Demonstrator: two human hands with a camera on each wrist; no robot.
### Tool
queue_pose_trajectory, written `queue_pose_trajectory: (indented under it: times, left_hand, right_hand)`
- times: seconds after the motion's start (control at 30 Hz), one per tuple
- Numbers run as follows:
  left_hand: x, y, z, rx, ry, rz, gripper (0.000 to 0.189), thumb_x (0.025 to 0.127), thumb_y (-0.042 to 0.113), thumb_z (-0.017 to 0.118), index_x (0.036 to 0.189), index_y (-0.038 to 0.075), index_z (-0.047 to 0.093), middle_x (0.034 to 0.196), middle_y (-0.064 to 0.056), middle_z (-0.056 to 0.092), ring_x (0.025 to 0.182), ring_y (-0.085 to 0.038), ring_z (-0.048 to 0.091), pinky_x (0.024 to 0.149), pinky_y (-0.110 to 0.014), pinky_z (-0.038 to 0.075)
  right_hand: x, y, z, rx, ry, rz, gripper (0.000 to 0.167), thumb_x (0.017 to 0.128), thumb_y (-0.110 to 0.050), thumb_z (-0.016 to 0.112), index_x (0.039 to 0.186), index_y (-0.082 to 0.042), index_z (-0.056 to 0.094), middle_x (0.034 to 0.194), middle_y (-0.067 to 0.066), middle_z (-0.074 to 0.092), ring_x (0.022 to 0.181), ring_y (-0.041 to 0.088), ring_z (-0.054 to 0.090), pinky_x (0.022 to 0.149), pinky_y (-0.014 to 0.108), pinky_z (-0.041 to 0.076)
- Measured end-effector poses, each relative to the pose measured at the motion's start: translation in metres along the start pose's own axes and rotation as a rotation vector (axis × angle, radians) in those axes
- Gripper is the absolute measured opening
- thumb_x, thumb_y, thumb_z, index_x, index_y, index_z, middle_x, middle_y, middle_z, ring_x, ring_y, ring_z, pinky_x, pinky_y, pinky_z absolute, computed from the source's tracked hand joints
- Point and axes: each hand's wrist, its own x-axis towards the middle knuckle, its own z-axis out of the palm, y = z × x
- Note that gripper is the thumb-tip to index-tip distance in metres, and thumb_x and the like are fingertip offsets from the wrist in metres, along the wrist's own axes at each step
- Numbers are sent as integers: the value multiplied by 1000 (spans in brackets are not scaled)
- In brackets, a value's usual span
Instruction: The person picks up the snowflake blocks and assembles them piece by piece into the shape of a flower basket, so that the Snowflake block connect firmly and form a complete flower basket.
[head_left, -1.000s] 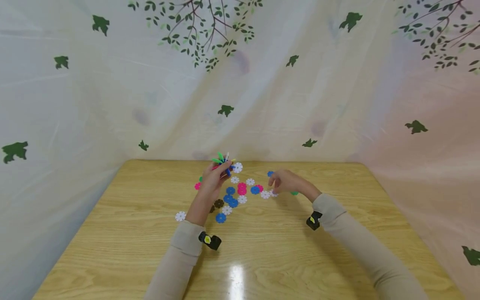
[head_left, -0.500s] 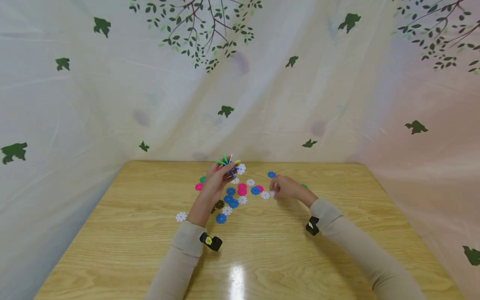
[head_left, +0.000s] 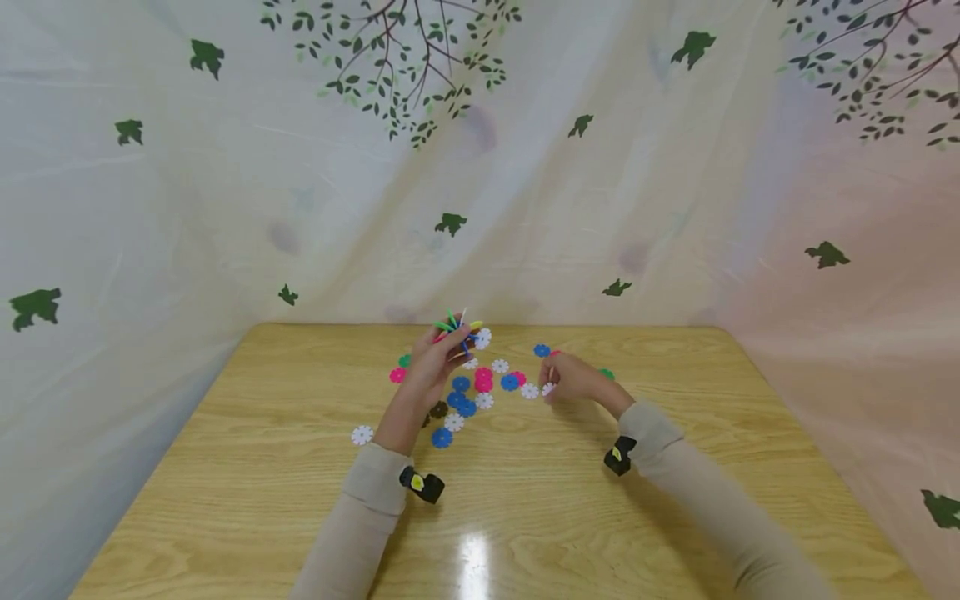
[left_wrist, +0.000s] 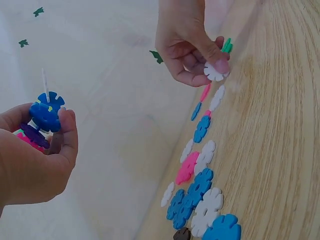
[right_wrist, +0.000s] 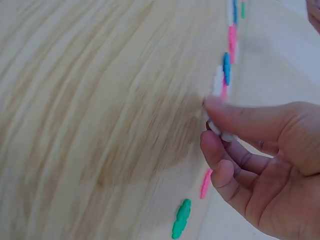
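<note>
My left hand (head_left: 431, 362) holds a cluster of interlocking flower discs (left_wrist: 45, 117) in mixed colours, raised above the back of the table. Blue and purple pieces face the left wrist view, while green, yellow and white ones stick out in the head view. To the right, my right hand (head_left: 577, 379) pinches a single white flower disc (left_wrist: 215, 73) between thumb and fingers, low over the tabletop. Beside it lies another white disc (head_left: 529, 391). A blue disc (head_left: 542, 351) and a partly covered pink disc (head_left: 556, 352) are just behind this hand.
Several loose blue, pink, white and brown discs (head_left: 483, 380) lie across the middle of the wooden table (head_left: 525, 500). One white disc (head_left: 362, 435) sits apart at the left. A green disc (head_left: 606, 375) is beyond the right wrist. A printed curtain (head_left: 360, 208) hangs behind.
My right hand has come down onto a white disc and its fingers have closed on it. The left hand with the cluster has shifted slightly to the right, then stayed nearly still.
</note>
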Motion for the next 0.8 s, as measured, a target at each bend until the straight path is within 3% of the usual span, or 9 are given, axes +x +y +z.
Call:
queue_pose_trajectory:
  times: [0.17,0.3,0.37,0.5,0.63,0.8]
  left_hand:
    - [-2,-4,-1,40,-6,-5,36,102,16,62,136,8,54,95,3,71,89,-11,67,95,-33,58]
    - [0,-6,-2,74,-6,4,35,102,17,63,135,9,56,99,3,71,92,-11,67,92,-32,58]
    - [1,-7,-3,81,1,7,34,102,16,63,134,9,56,100,2,70,92,-12,67,88,-29,59]
    - [1,-8,0,79,13,7,33,102,12,62,134,7,56,98,1,69,88,-11,67,83,-27,59]
    - [1,-9,3,81,11,22,38,102,8,61,138,0,52,98,2,69,85,-8,66,80,-25,58]
    - [0,-12,5,102,23,34,37,100,7,64,135,0,54,100,2,66,86,-7,66,77,-25,56]
  right_hand:
    - [1,-4,-2,122,81,-40,7,88,1,75,94,2,72,85,11,70,77,19,65,70,37,58]
    - [-3,-22,-11,248,174,-63,15,93,-5,72,104,5,73,89,16,75,77,29,71,68,42,59]
    - [-5,-34,-16,289,224,-75,18,95,-8,71,108,4,74,92,18,76,79,30,71,66,37,57]
    - [-7,-60,-21,368,317,-102,21,97,-12,69,113,2,74,98,19,76,77,18,68,62,24,53]
    - [-4,-83,-20,476,442,-131,22,96,-11,71,112,4,74,99,23,75,74,7,65,62,21,53]
    - [3,-101,-10,580,618,-153,21,94,-13,75,106,5,76,97,27,74,73,13,67,60,18,54]
